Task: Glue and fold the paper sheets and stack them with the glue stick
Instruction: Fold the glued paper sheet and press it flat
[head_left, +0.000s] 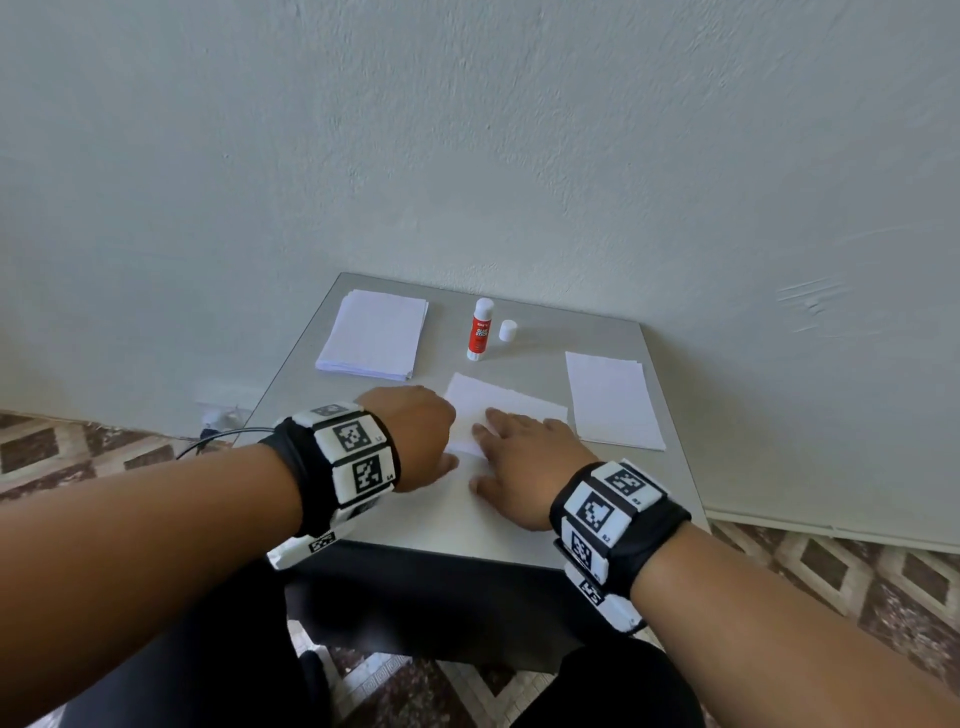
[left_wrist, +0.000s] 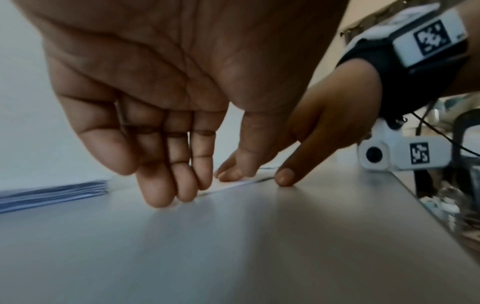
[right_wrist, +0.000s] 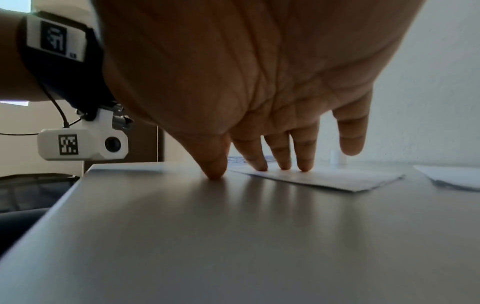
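A folded white sheet (head_left: 511, 402) lies in the middle of the grey table (head_left: 415, 519). My left hand (head_left: 415, 431) presses its left end with straight fingertips (left_wrist: 166, 195). From the right, my right hand (head_left: 519, 447) lies flat on the sheet (right_wrist: 324, 178): three fingertips (right_wrist: 283, 164) press it, the thumb rests on the table and the little finger is lifted. The red and white glue stick (head_left: 480, 330) stands upright and uncapped behind the sheet, its white cap (head_left: 507, 330) beside it. Neither hand holds anything.
A stack of unfolded sheets (head_left: 374, 335) lies at the back left of the table, also seen low at the left (left_wrist: 52, 193). A pile of folded sheets (head_left: 610, 400) lies at the right. A wall stands right behind the table, and patterned floor surrounds it.
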